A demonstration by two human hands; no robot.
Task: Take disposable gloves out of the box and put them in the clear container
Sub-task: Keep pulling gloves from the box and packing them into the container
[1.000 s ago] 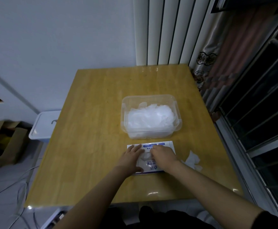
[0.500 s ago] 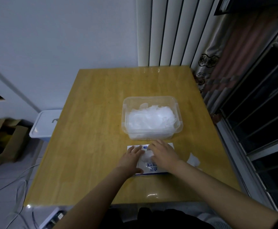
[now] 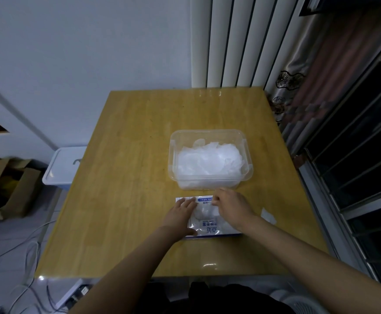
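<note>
Glove box (image 3: 207, 230): flat on table (image 3: 128, 177), long axis left-right, beneath both hands. Left hand (image 3: 180, 215): fingers straight, pressing it down. Right hand (image 3: 232, 207): pinching a glove (image 3: 203, 213) at the opening; clear container (image 3: 207, 131) directly beyond, nearer this hand.

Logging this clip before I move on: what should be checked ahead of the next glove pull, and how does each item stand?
1. Box steadied: ok, left hand rests flat on it.
2. Glove tuft exposed at the box opening: ok.
3. Right hand pinching a glove: cannot tell, fingers curled over the opening.
4. Clear container open, just beyond the box: ok.
5. Room above the glove pile inside: ok, far wall shows.
6. Stray glove on the table right of the box: not ok.
</note>
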